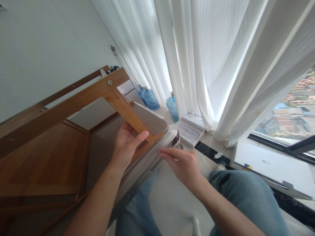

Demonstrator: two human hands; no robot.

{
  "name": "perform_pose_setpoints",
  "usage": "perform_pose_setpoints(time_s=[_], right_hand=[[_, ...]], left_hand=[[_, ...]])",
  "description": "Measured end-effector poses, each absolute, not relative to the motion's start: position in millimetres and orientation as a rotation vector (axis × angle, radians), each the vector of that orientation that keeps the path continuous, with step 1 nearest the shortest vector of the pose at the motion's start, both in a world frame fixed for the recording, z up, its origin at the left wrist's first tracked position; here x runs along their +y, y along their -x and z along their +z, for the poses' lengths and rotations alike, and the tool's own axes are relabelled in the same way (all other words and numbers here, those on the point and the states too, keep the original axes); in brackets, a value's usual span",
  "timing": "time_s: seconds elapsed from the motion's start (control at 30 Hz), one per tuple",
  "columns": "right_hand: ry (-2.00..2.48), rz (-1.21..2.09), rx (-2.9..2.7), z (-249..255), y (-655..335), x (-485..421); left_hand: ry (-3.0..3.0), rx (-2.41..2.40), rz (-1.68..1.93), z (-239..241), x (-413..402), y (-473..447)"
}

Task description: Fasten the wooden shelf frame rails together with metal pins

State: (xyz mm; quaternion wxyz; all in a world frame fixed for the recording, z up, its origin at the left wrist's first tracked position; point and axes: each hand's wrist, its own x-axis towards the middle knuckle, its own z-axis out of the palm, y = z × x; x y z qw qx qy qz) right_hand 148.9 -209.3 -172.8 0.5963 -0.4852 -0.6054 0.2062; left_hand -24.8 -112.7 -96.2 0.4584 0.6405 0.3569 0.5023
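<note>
A wooden frame (81,101) of flat brown bars leans over a pale, round-edged surface (157,154). My left hand (128,139) is wrapped round its slanting wooden bar (128,113), thumb on the near face, close to the lower end. There the bar meets a short wooden crosspiece (158,135). My right hand (182,162) pinches a thin metal rod (158,143), possibly a hex key, whose far end reaches the joint. Fingers hide the rest of the rod. A round metal bolt head (109,82) shows at the upper joint.
Several blue water jugs (150,98) stand on the floor by white curtains (187,59). An open white box (190,131) holds small bagged parts. Farther right lies a large white box (273,164) below the window. My jeans-clad knee (246,196) is at lower right.
</note>
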Motion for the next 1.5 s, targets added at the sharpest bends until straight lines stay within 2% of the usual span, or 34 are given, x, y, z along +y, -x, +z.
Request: perform_pose_setpoints(time_s=[0.5, 0.9, 1.13, 1.27, 1.5], right_hand=[[1.054, 0.354, -1.542, -185.7, -147.8, -210.2], [1.042, 0.586, -1.364, -162.7, -152.5, -208.9], [0.995, 0.806, -1.181, -168.9, -149.2, -206.6], [1.02, 0.694, -1.215, -175.8, -149.2, -205.9], [1.029, 0.272, -1.38, -178.1, -156.0, -202.3]], left_hand=[[-1.578, 0.888, 1.233, -95.0, -113.5, 23.5], [-1.583, 0.872, 1.229, -94.7, -114.6, 23.6], [-1.567, 0.866, 1.236, -94.6, -113.8, 23.7], [-1.57, 0.863, 1.237, -95.7, -112.8, 24.3], [-1.587, 0.856, 1.244, -95.2, -113.4, 22.8]])
